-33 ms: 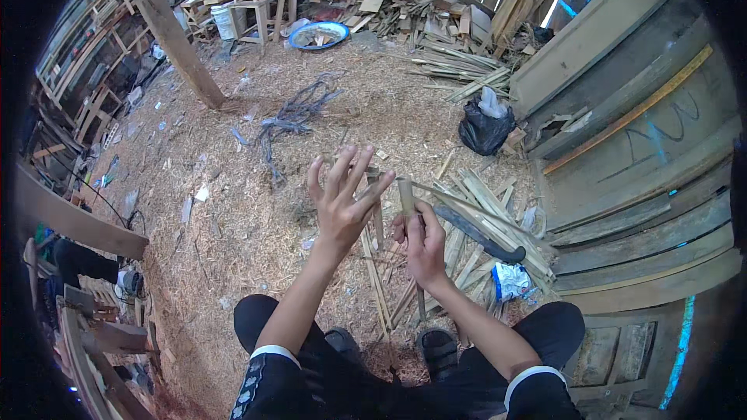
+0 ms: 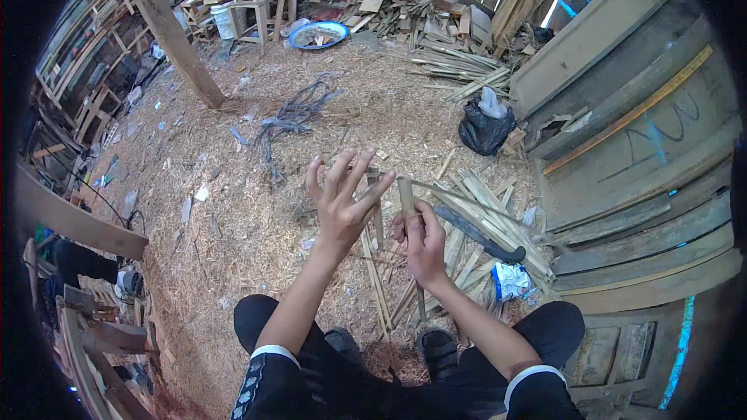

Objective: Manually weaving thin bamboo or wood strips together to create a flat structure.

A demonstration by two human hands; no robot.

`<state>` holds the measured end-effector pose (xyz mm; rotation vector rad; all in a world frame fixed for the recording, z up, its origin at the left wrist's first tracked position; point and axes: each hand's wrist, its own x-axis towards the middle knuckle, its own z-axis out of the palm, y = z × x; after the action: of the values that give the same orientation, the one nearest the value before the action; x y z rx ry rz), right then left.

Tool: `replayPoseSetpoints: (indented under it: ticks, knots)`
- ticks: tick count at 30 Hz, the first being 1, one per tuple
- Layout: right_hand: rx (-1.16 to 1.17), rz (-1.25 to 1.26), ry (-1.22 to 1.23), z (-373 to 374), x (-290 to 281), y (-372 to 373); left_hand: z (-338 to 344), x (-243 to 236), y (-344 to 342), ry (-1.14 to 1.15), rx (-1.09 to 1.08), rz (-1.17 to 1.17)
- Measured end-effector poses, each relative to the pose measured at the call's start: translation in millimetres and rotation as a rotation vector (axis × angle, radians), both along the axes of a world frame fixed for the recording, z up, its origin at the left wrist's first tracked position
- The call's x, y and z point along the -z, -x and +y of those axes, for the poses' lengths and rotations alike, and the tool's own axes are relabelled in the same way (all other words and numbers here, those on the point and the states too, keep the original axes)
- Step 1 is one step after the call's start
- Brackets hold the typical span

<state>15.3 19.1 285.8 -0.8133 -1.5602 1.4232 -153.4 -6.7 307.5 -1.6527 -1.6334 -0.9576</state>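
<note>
My left hand point(image 2: 342, 206) is raised in the middle with its fingers spread and nothing visibly gripped. Its thumb and forefinger point toward the top of a pale wooden strip point(image 2: 406, 193). Just to the right, my right hand point(image 2: 422, 245) is closed round that strip, which stands nearly upright between thumb and fingers. A thin strip point(image 2: 447, 189) runs off to the right from near its top; whether the two join, I cannot tell. Beside my right hand, a machete-like tool point(image 2: 478, 237) with a dark curved handle rests on loose strips point(image 2: 498, 210).
A blue-and-white packet point(image 2: 511, 281) lies by my right knee, and a black plastic bag point(image 2: 486, 126) sits farther off. Wooden panels point(image 2: 646, 155) line the right side. A wooden post point(image 2: 171, 31), tangled grey strips point(image 2: 296, 113), a blue-rimmed basin point(image 2: 318, 36) and scrap wood point(image 2: 412, 0) stand beyond.
</note>
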Motion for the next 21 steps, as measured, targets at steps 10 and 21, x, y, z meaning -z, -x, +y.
replayPoseSetpoints:
  ticks: [10,21]
  knots:
    - [-0.038,0.038,0.078,4,-2,3,0,-12,-3,0.003,0.118,-0.179]
    - [-0.118,0.043,0.160,8,-8,7,-8,-28,-15,0.101,0.129,-0.305]
